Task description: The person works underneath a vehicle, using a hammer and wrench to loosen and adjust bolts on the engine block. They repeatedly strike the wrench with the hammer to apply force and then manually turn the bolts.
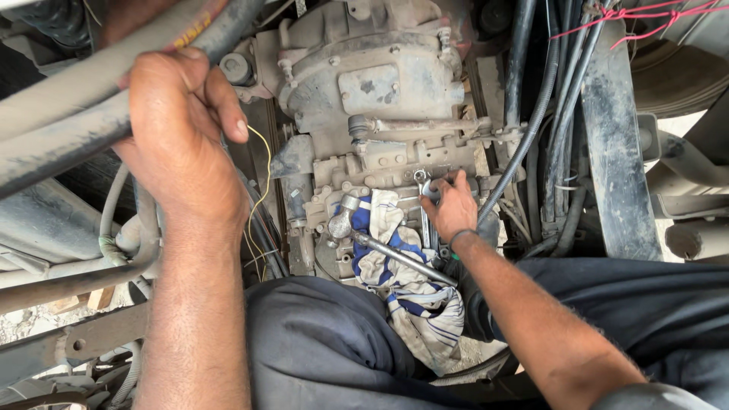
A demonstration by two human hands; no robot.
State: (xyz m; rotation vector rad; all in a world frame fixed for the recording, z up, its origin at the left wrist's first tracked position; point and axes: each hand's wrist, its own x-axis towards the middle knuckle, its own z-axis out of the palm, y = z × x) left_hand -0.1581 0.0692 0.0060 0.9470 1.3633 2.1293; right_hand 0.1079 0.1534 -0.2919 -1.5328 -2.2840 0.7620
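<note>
Nearest to us, at the lower edge, lie the person's knees in dark trousers (326, 349), with a blue-and-white checked rag (406, 281) spread between them. The left hand (178, 125) is raised close to the camera, its fingers curled shut around a thick dusty pipe (68, 114) that slants across the upper left. The right hand (449, 206) reaches farther down and forward, its fingers pinched on a spanner (423, 199) set against the gearbox (372, 91). We note that the spanner stands nearly upright in the view, with its ring end at the top, just left of the fingertips, against the casing. A hammer (380, 243) lies on the rag, head to the upper left, handle running down toward the right wrist. The right hand is thus the nearer to both tools. A thin yellow wire (266, 163) hangs beside the left wrist.
</note>
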